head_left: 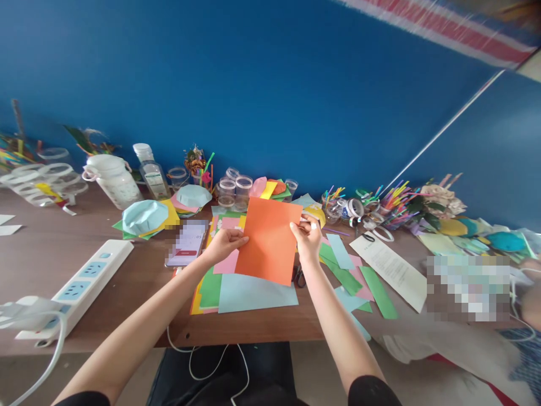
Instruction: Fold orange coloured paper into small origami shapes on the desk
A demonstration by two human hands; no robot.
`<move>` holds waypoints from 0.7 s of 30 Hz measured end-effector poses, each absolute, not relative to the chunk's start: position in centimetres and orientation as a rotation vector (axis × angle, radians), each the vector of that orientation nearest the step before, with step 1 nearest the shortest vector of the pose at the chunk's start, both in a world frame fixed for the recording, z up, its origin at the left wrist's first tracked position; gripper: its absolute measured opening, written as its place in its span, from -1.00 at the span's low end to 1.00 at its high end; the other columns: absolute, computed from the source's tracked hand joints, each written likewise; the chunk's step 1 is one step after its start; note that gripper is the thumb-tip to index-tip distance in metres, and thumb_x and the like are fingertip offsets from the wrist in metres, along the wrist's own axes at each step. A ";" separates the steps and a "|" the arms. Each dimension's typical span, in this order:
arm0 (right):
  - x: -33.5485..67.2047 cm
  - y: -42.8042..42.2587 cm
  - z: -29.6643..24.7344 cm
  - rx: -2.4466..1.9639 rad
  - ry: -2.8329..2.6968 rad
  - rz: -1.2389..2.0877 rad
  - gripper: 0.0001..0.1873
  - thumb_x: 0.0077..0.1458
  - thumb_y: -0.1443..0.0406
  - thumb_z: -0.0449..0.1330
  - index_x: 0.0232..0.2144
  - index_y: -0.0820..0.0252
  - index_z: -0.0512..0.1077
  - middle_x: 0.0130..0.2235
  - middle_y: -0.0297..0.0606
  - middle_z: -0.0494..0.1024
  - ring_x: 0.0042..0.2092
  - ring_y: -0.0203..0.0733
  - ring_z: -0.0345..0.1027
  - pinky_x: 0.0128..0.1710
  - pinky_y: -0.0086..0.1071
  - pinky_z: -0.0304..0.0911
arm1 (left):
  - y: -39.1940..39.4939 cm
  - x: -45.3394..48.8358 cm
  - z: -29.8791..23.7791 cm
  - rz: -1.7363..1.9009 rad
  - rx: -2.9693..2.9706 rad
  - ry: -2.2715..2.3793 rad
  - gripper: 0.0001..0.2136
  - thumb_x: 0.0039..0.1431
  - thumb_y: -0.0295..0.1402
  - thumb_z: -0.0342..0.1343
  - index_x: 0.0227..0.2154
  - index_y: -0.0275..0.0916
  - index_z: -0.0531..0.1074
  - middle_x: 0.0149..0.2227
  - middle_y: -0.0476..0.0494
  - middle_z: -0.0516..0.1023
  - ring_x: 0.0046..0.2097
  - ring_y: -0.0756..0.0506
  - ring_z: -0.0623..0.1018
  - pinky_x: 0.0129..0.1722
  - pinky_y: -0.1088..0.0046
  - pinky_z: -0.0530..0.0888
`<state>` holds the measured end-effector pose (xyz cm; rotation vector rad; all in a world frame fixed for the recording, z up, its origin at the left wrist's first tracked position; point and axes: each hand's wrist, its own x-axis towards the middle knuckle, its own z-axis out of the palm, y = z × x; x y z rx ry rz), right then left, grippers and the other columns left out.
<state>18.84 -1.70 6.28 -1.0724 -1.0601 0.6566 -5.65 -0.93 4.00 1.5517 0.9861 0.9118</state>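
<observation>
An orange sheet of paper (270, 242) is held up over the desk, tilted slightly. My left hand (226, 245) pinches its left edge between thumb and fingers. At the right edge, my right hand (308, 237) grips the same sheet, with something small and white on one finger. Beneath it lies a stack of coloured paper, with a light blue sheet (257, 296) on top at the front and green, pink and yellow sheets showing around it. Dark scissors handles (300, 277) seem to poke out just below my right hand, partly hidden.
Left of the stack lies a phone (188, 239), and farther left a white power strip (84, 287) with a cable. Green paper strips (379, 292) and a printed sheet (391, 270) lie right. Jars, a bottle (152, 175) and straws (399, 200) line the wall. Another person's arm shows far right.
</observation>
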 end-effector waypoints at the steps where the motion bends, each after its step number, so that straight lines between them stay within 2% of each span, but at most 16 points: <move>1: 18.8 -1.6 5.7 -1.093 -1.064 0.652 -0.50 -0.16 0.18 0.33 -0.16 0.18 0.30 -0.38 -0.23 0.58 -0.33 -0.15 0.50 -0.30 -0.29 0.41 | -0.9 -5.7 3.8 0.912 1.572 1.034 -0.62 -0.02 -0.02 0.17 -0.46 -0.32 0.47 -0.53 -0.10 0.53 -0.43 -0.11 0.54 -0.41 0.43 0.45; 3: 18.8 -1.6 4.5 -1.147 -1.075 0.663 -0.51 -0.17 0.17 0.32 -0.16 0.19 0.30 -0.39 -0.23 0.58 -0.37 -0.17 0.48 -0.35 -0.32 0.39 | -0.9 -5.8 3.4 0.925 1.613 1.132 -0.64 -0.02 -0.03 0.16 -0.48 -0.30 0.48 -0.55 -0.09 0.52 -0.46 -0.10 0.53 -0.44 0.44 0.43; 6: 18.6 -1.6 2.8 -1.229 -1.094 0.675 -0.52 -0.15 0.17 0.31 -0.16 0.20 0.31 -0.40 -0.24 0.57 -0.43 -0.21 0.46 -0.40 -0.35 0.37 | -1.1 -6.0 3.3 0.954 1.685 1.231 -0.68 0.01 -0.07 0.11 -0.47 -0.27 0.49 -0.47 -0.11 0.57 -0.39 -0.12 0.55 -0.40 0.44 0.43; 10: 18.0 -1.8 1.2 -1.249 -1.130 0.689 -0.56 -0.12 0.18 0.29 -0.18 0.20 0.32 -0.36 -0.22 0.57 -0.39 -0.22 0.46 -0.39 -0.37 0.38 | -1.5 -6.3 3.4 0.969 1.801 1.334 -0.72 0.06 -0.14 0.04 -0.49 -0.25 0.47 -0.44 -0.09 0.57 -0.36 -0.13 0.55 -0.37 0.46 0.40; 18: 17.5 -2.3 0.3 -1.348 -1.180 0.656 -0.55 -0.11 0.17 0.28 -0.16 0.19 0.31 -0.42 -0.31 0.55 -0.45 -0.22 0.45 -0.41 -0.35 0.40 | -1.3 -7.2 2.4 1.000 1.890 1.473 -0.72 0.13 -0.17 -0.04 -0.34 -0.24 0.47 -0.32 -0.14 0.57 -0.30 -0.15 0.54 -0.27 0.43 0.41; 21: 17.7 -2.5 0.5 -1.358 -1.172 0.598 -0.57 -0.08 0.18 0.26 -0.15 0.18 0.31 -0.36 -0.28 0.55 -0.45 -0.24 0.45 -0.46 -0.38 0.40 | -1.4 -7.2 2.2 1.008 1.896 1.450 -0.73 0.14 -0.18 -0.05 -0.32 -0.24 0.47 -0.30 -0.15 0.57 -0.28 -0.15 0.54 -0.25 0.42 0.42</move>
